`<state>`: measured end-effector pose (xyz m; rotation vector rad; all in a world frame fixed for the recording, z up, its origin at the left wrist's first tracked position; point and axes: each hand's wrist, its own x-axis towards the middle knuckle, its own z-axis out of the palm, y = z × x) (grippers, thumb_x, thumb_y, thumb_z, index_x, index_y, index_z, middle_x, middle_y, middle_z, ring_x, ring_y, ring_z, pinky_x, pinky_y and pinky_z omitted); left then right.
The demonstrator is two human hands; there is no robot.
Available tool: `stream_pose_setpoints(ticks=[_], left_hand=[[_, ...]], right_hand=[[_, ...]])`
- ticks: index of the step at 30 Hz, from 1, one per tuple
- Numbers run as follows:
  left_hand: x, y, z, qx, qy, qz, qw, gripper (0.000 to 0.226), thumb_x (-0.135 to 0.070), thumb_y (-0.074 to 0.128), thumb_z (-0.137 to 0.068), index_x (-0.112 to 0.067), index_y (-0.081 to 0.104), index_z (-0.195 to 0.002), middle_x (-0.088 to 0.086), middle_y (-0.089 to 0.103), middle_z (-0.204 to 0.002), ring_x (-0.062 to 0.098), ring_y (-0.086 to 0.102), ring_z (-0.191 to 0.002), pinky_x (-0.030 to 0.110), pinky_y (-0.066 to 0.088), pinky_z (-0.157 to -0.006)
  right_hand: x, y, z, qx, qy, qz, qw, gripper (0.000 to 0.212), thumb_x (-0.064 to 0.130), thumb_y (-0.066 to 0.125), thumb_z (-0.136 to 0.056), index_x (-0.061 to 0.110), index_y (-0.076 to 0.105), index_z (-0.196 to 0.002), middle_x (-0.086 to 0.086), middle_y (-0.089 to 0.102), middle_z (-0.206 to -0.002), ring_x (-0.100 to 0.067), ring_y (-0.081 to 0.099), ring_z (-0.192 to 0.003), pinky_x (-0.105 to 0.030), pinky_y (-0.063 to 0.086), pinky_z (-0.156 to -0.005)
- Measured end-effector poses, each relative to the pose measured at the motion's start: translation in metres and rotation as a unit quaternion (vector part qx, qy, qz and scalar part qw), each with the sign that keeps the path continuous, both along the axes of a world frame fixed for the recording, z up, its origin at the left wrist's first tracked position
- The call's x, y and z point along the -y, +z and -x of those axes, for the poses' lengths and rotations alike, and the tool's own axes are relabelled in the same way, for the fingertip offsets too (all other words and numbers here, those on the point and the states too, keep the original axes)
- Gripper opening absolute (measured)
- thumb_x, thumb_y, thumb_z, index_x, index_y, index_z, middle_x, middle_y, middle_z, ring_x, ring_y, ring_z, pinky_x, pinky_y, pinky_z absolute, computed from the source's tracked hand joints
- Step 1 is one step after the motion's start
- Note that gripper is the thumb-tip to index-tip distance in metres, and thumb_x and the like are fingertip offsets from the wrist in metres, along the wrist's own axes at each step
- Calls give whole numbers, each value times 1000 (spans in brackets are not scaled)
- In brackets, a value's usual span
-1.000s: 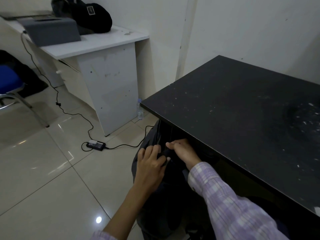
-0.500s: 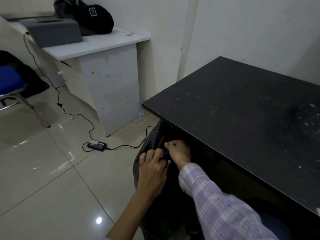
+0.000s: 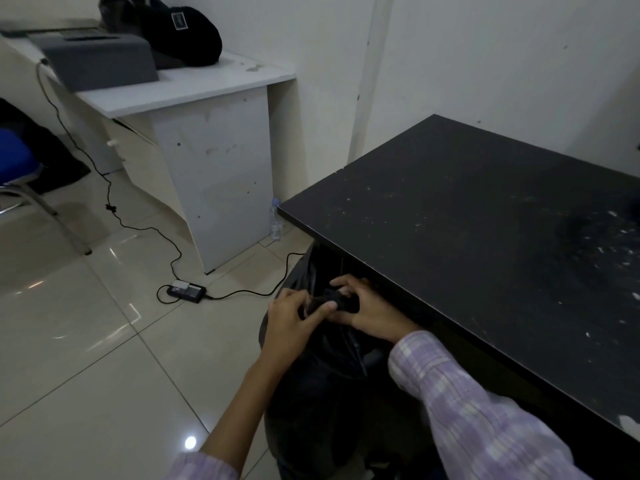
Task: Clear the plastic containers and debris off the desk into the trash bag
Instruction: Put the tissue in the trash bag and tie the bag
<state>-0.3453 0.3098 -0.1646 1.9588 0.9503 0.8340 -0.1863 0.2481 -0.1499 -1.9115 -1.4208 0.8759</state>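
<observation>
- Both hands, left hand (image 3: 289, 318) and right hand (image 3: 367, 311), pinch the bunched neck of the trash bag (image 3: 322, 382).
- Bag hangs below the desk (image 3: 485, 220) edge.
- White debris (image 3: 620, 247) lies far right, nearer the right hand.

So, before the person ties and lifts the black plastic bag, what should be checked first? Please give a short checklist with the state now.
1. Both hands grip the gathered neck of the black plastic trash bag: ok; left hand and right hand pinch it together.
2. Knot finished: cannot tell; fingers hide the twisted part.
3. Black desk top free of plastic containers: ok in the part seen.
4. Small debris gone: not ok; white crumbs remain near the right edge.
5. Black power cable on the floor clear of the bag: cannot tell; it runs close behind it.
6. Clear plastic bottle on the floor: not ok if it counts as trash.
</observation>
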Motion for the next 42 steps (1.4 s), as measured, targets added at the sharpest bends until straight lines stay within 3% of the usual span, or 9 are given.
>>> stream_pose_setpoints(ticks=[8,12,17,21,24,27,32,36,42], left_hand=[[-4,-12,-3,-129,-26,-40,990,49,-38,74,-76,-20,42,-108,-5,53,-104,16,50,-101,27,29,-83],[-5,-5,0,-205,-39,-101,973,31,-34,65,-84,-13,56,-106,6,59,-102,25,50,-102,30,30,-80],[-16,-3,34,1,-5,39,999,18,2,54,-87,-12,63,-94,5,67,-94,22,61,-92,34,47,-80],[-10,0,23,88,-37,73,993,18,5,52,-89,-8,64,-92,0,71,-88,10,65,-90,21,48,-81],[-6,5,3,181,16,198,963,8,-18,53,-95,-15,56,-88,-5,61,-60,13,61,-61,21,49,-63],[-11,9,-15,193,72,287,935,21,-34,49,-96,-15,40,-93,-7,44,-54,8,44,-47,28,38,-53],[-5,22,-33,201,7,369,907,27,-29,44,-96,-14,31,-114,5,51,-101,11,56,-87,23,45,-69],[6,18,-28,157,-83,351,919,78,-66,64,-70,-26,31,-128,-5,57,-117,5,59,-105,23,49,-84],[-1,22,-27,97,-29,298,949,78,-76,36,-74,-24,55,-129,3,62,-125,17,59,-115,41,42,-105]], right_hand=[[6,-4,-1,107,-24,-73,991,32,14,61,-88,19,61,-119,21,39,-88,13,43,-79,8,27,-74],[7,-10,-4,80,-59,-83,992,33,4,53,-92,11,60,-123,12,54,-99,7,49,-87,8,26,-79],[2,-18,-21,-27,-195,-4,980,41,25,42,-100,8,47,-137,-11,45,-144,-24,39,-134,-33,22,-114],[-3,-15,-1,-24,-137,-41,989,41,37,46,-97,17,52,-132,4,51,-131,-7,42,-122,-23,27,-104],[-1,-18,7,-30,-138,-55,988,43,45,45,-95,15,58,-123,0,57,-127,-14,51,-118,-30,36,-102],[6,-12,9,-45,-142,-87,985,40,48,52,-91,27,56,-125,15,56,-117,-2,51,-110,-16,36,-91],[5,1,17,-14,-146,-121,982,13,49,63,-82,54,52,-87,31,59,-90,12,55,-90,-11,40,-77],[3,4,17,-22,-137,-123,983,15,51,58,-81,37,60,-87,22,64,-89,3,61,-89,-26,48,-83],[2,12,15,-104,-59,-84,989,11,24,61,-86,34,65,-87,18,64,-86,5,59,-90,-11,42,-83]])
